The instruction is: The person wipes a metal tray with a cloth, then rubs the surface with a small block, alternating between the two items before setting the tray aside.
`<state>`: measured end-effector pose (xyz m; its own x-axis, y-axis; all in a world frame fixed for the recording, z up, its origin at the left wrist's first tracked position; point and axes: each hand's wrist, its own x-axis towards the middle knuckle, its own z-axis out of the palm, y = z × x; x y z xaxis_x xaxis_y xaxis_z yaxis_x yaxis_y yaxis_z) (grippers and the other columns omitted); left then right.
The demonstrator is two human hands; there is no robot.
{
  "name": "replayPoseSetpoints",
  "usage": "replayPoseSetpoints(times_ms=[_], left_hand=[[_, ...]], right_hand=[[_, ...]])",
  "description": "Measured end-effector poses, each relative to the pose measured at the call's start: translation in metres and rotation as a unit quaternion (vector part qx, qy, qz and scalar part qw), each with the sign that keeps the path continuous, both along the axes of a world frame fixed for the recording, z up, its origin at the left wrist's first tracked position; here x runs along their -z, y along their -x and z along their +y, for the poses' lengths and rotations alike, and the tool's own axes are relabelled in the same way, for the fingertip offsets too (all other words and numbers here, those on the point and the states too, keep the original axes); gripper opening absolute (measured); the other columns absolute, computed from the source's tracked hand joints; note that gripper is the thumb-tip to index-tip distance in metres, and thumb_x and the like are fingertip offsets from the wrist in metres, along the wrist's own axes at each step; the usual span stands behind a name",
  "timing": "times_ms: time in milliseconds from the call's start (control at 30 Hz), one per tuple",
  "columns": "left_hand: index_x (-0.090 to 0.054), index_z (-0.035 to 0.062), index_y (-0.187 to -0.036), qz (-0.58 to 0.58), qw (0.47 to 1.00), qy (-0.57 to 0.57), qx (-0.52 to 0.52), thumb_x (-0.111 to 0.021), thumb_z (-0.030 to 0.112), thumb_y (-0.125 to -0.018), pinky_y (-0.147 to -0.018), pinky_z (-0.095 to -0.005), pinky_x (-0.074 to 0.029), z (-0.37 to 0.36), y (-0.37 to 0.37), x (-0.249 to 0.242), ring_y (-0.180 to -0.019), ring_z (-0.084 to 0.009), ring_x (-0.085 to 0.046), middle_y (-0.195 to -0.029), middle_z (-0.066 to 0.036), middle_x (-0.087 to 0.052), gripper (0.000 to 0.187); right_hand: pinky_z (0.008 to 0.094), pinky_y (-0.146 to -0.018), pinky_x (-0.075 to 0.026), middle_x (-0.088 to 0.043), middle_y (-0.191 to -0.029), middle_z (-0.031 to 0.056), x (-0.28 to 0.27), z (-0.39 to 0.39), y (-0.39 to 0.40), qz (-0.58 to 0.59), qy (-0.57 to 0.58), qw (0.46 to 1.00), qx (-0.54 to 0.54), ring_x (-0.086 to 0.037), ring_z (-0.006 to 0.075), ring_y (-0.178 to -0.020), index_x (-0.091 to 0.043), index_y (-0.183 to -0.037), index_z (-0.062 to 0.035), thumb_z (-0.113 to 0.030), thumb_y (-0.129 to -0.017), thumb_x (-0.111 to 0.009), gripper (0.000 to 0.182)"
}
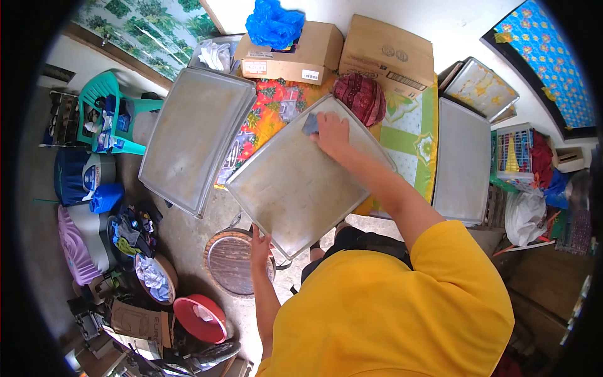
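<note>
A large metal baking tray [301, 179], stained brown in places, lies tilted at an angle across the front of the table. At its near left edge, close to the bottom corner, my left hand [260, 246] is closed on the rim. My right hand [333, 133] presses a small blue-grey cloth or pad [310, 124] against the tray's surface near the far corner. The fingers partly hide that pad. Left of this tray rests a stack of similar trays [198, 135], their edges lined up.
Cardboard boxes [386, 53] and a dark red patterned bundle [359, 99] sit at the table's back. More trays [463, 160] stand on the right. A round wooden stool [237, 262] is below my left hand, with a red basin [200, 318] and a green chair [103, 119] further left.
</note>
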<state>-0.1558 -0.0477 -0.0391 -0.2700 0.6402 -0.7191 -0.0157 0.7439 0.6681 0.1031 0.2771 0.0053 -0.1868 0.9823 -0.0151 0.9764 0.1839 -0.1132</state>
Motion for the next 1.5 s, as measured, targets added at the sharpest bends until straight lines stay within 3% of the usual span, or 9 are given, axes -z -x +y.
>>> replayPoseSetpoints(times_ms=[333,467,600,767,867,1133,1267,1400,1500], left_hand=[[-0.014,0.0186,-0.154,0.022,1.000,-0.002,-0.001,-0.055,0.010,-0.091,-0.043,-0.0248,-0.043,0.001,-0.003,-0.004,-0.059,-0.0111,-0.057,-0.083,-0.007,-0.064,0.076],[-0.015,0.0178,-0.154,0.022,1.000,-0.003,-0.008,-0.055,0.010,-0.091,-0.042,-0.0251,-0.043,0.001,-0.004,-0.003,-0.058,-0.0114,-0.057,-0.080,-0.008,-0.063,0.075],[-0.013,0.0164,-0.154,0.019,1.000,0.007,0.008,-0.055,0.011,-0.091,-0.043,-0.0251,-0.043,0.005,-0.005,-0.012,-0.060,-0.0118,-0.057,-0.082,-0.009,-0.064,0.076],[-0.010,0.0162,-0.154,0.001,1.000,-0.008,-0.011,-0.055,0.012,-0.092,-0.043,-0.0246,-0.042,0.002,-0.006,-0.009,-0.059,-0.0119,-0.057,-0.088,-0.011,-0.067,0.077],[-0.006,0.0163,-0.154,0.002,1.000,-0.011,0.012,-0.055,0.012,-0.092,-0.043,-0.0238,-0.041,0.003,-0.004,-0.010,-0.057,-0.0113,-0.056,-0.087,-0.010,-0.067,0.079],[-0.002,0.0196,-0.154,-0.032,0.999,-0.015,0.006,-0.055,0.012,-0.094,-0.045,-0.0261,-0.045,0.002,-0.002,-0.004,-0.061,-0.0124,-0.056,-0.093,-0.012,-0.067,0.081],[-0.001,0.0185,-0.154,-0.045,0.999,-0.019,0.012,-0.055,0.013,-0.093,-0.045,-0.0255,-0.044,0.000,-0.004,0.000,-0.061,-0.0125,-0.057,-0.094,-0.011,-0.068,0.082],[-0.001,0.0160,-0.154,-0.089,0.995,-0.039,-0.008,-0.055,0.011,-0.093,-0.045,-0.0255,-0.044,0.014,-0.027,-0.015,-0.062,-0.0129,-0.057,-0.093,-0.012,-0.068,0.082],[-0.001,0.0163,-0.154,-0.096,0.995,-0.040,0.008,-0.055,0.011,-0.093,-0.045,-0.0261,-0.045,0.014,-0.025,-0.006,-0.062,-0.0140,-0.059,-0.095,-0.013,-0.067,0.081]], right_hand=[[0.0488,-0.085,-0.047,-0.062,-0.116,0.0144,0.007,0.044,-0.012,0.077,0.090,0.959,0.256,-0.062,0.0304,-0.107,-0.046,-0.122,-0.0071,-0.056,-0.073,-0.072,0.074],[0.0482,-0.082,-0.047,-0.063,-0.109,0.0130,0.005,-0.009,0.066,0.088,0.104,0.980,0.148,-0.063,0.0296,-0.100,-0.049,-0.116,-0.0075,-0.049,-0.074,-0.072,0.063],[0.0471,-0.077,-0.046,-0.064,-0.098,0.0111,0.018,-0.101,0.145,0.145,0.000,0.980,-0.136,-0.063,0.0298,-0.092,-0.055,-0.105,-0.0093,-0.039,-0.071,-0.075,0.049],[0.0480,-0.079,-0.045,-0.064,-0.096,0.0122,0.007,-0.057,0.076,0.220,0.044,0.973,0.052,-0.063,0.0313,-0.092,-0.057,-0.101,-0.0074,-0.034,-0.073,-0.076,0.043],[0.0472,-0.083,-0.044,-0.063,-0.104,0.0092,0.001,-0.015,0.022,0.063,-0.025,0.981,0.181,-0.060,0.0267,-0.098,-0.053,-0.110,-0.0081,-0.039,-0.076,-0.073,0.050],[0.0484,-0.085,-0.043,-0.061,-0.106,0.0105,0.018,-0.146,0.148,0.134,-0.013,0.975,-0.177,-0.059,0.0292,-0.101,-0.053,-0.110,-0.0092,-0.040,-0.074,-0.074,0.052],[0.0479,-0.082,-0.043,-0.062,-0.104,0.0085,0.008,-0.060,0.093,0.076,0.005,0.991,0.110,-0.061,0.0278,-0.100,-0.053,-0.112,-0.0095,-0.043,-0.077,-0.072,0.052],[0.0474,-0.078,-0.044,-0.063,-0.101,0.0095,0.011,-0.070,0.115,0.093,0.005,0.991,0.093,-0.062,0.0272,-0.092,-0.053,-0.110,-0.0097,-0.046,-0.077,-0.071,0.052],[0.0481,-0.080,-0.043,-0.062,-0.105,0.0083,0.015,-0.118,0.162,0.076,0.017,0.995,-0.058,-0.061,0.0261,-0.097,-0.053,-0.112,-0.0104,-0.046,-0.077,-0.071,0.054]])
